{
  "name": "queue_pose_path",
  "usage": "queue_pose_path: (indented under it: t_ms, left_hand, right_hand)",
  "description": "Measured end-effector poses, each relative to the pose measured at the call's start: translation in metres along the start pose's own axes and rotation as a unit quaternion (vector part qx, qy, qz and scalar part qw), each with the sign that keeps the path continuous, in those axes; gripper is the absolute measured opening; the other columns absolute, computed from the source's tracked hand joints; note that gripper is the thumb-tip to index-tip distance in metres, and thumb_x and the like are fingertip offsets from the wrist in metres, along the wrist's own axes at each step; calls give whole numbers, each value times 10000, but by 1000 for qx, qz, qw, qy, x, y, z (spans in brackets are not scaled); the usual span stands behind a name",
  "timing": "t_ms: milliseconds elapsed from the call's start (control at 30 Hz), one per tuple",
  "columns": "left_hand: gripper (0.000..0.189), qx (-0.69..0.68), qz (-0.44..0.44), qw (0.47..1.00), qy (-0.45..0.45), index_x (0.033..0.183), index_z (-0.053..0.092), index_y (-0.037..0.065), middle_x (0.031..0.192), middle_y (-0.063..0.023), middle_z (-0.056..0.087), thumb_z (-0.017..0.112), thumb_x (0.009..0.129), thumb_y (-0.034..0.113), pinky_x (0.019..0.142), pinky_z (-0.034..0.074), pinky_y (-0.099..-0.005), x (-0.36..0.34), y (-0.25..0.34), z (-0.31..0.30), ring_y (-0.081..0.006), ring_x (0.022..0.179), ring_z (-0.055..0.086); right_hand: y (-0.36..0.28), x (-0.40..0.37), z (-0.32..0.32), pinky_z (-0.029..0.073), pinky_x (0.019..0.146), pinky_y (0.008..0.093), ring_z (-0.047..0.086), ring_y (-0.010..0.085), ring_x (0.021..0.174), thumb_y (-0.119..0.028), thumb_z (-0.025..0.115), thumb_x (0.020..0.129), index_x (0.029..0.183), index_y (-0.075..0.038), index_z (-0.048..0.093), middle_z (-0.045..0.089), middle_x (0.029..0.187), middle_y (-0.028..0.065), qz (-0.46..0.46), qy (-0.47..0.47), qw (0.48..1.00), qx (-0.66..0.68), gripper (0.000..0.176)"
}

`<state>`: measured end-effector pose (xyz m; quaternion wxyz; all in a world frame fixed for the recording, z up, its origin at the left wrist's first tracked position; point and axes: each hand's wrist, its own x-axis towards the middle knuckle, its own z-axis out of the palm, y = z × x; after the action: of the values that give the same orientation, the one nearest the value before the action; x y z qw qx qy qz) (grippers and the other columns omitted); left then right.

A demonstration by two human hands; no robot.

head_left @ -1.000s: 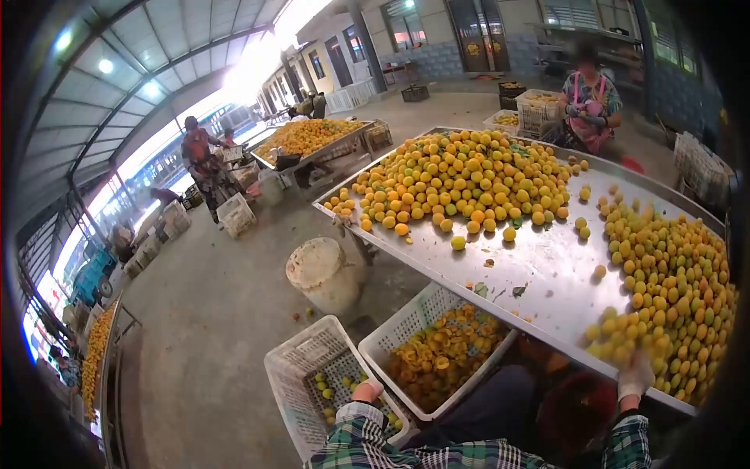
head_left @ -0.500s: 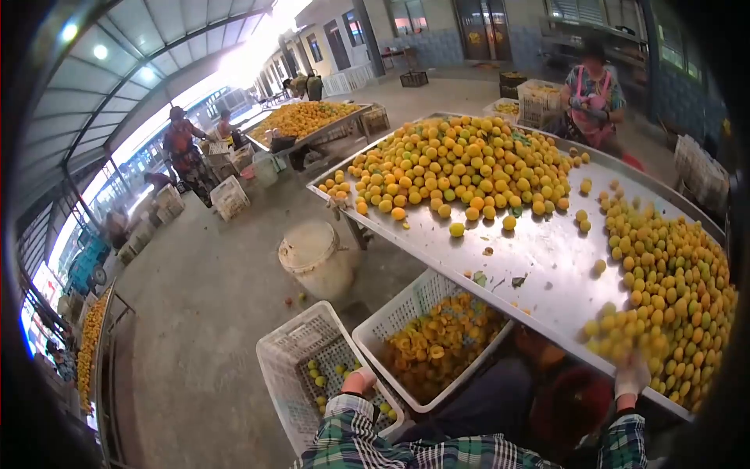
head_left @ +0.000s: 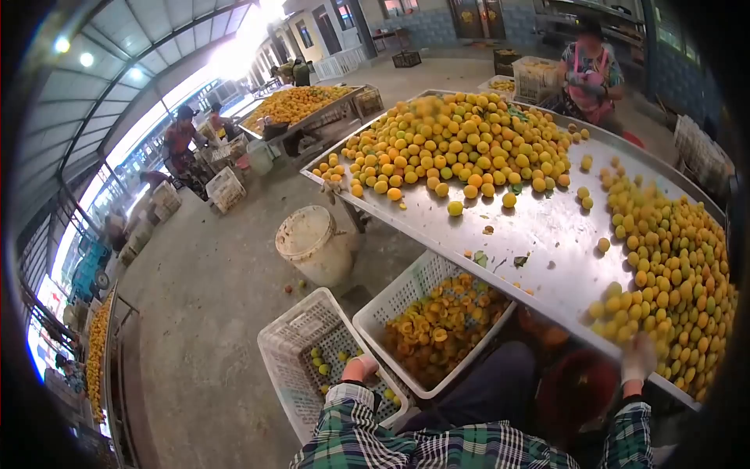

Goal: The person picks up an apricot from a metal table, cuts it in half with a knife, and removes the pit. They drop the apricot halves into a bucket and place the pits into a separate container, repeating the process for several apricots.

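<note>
My left hand [head_left: 359, 367] is over the near rim of a white crate [head_left: 295, 344] that has several green-yellow fruits in it; its fingers are hidden. My right hand [head_left: 638, 358] touches the near edge of a heap of yellow-orange fruits [head_left: 687, 289] on the metal table [head_left: 539, 250]; its fingertips are blurred among the fruit. A second white crate [head_left: 391, 305], holding split orange fruit pieces [head_left: 437, 328], stands between the hands, under the table edge. A larger fruit pile [head_left: 469, 148] lies at the table's far side.
A dirty white bucket [head_left: 312, 246] stands left of the table. Below my right hand is a dark red container [head_left: 578, 387]. A person in a pink apron [head_left: 590, 82] is beyond the table. More workers and another fruit table [head_left: 297, 107] are at the back left.
The view has shifted slightly. My right hand has moved slightly up and to the right along the heap. My left hand remains over the crate, a little higher in view.
</note>
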<state>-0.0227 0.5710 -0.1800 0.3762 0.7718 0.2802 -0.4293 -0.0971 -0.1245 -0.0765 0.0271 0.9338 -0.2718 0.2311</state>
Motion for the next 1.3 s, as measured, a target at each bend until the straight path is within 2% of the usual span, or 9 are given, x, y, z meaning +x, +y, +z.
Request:
queue_pose_path:
  t_ms: [33,267,533,633,733,1033,1133,1267,1300]
  left_hand:
    - [380,-71,-38,997,18,1259,526,24,1152,-225,622,454,909,155,742,574,-479,-28,16,3,-370,930,672]
    - [398,-55,-18,998,10,1275,505,13,1162,-226,614,469,909,165,771,564,-488,-32,16,2,-393,962,655]
    - [377,-34,-31,999,-11,1255,512,2,1144,-270,613,457,906,135,756,564,-498,-6,4,-1,-382,952,667]
    - [390,-6,-23,999,-34,1267,487,-10,1165,-279,600,457,901,120,761,563,-514,42,-19,-7,-400,956,662]
    - [405,-102,-36,994,0,1274,485,-16,1161,-278,605,454,909,156,780,555,-508,19,-13,0,-401,962,661]
    - [411,-82,-42,996,-7,1235,533,-9,1136,-269,618,482,926,256,812,543,-488,-11,6,2,-386,1008,644]
    - [356,-75,7,997,29,1169,577,-16,1076,-251,646,464,928,220,766,556,-481,42,-26,2,-368,938,671]
    - [322,-71,5,996,48,1123,596,-20,962,-222,678,452,918,183,693,566,-476,19,-15,5,-355,782,691]
    - [350,-89,-27,995,40,1162,582,-14,1016,-215,670,461,916,204,690,562,-480,-6,-2,6,-351,810,688]
  right_hand:
    - [-2,0,-4,462,672,480,593,376,806,-234,586,827,931,-107,499,594,877,140,1,-4,1000,4,186]
    - [-5,1,-9,454,673,479,588,377,801,-236,588,821,929,-105,501,589,864,146,17,-13,1000,12,191]
    - [-10,1,-14,460,656,466,591,371,787,-249,586,815,926,-112,514,594,856,140,17,-12,1000,8,191]
    - [-5,0,-7,462,656,466,593,369,789,-245,590,809,922,-109,513,595,857,139,-3,9,1000,17,193]
    - [-1,1,-1,462,659,468,591,369,787,-235,595,802,921,-107,510,593,855,139,2,7,1000,10,194]
    - [-3,0,-5,463,665,476,596,369,782,-224,596,807,938,-107,508,594,852,135,10,0,1000,10,197]
    - [-4,1,-8,465,664,477,600,370,789,-231,589,818,945,-107,511,597,866,139,13,-14,1000,5,194]
    - [-3,1,-5,466,660,481,602,375,801,-238,576,832,949,-104,510,599,882,145,-4,5,1000,2,190]
    - [-2,1,0,461,652,487,599,382,802,-225,575,834,942,-101,504,598,884,145,-3,11,1000,6,180]
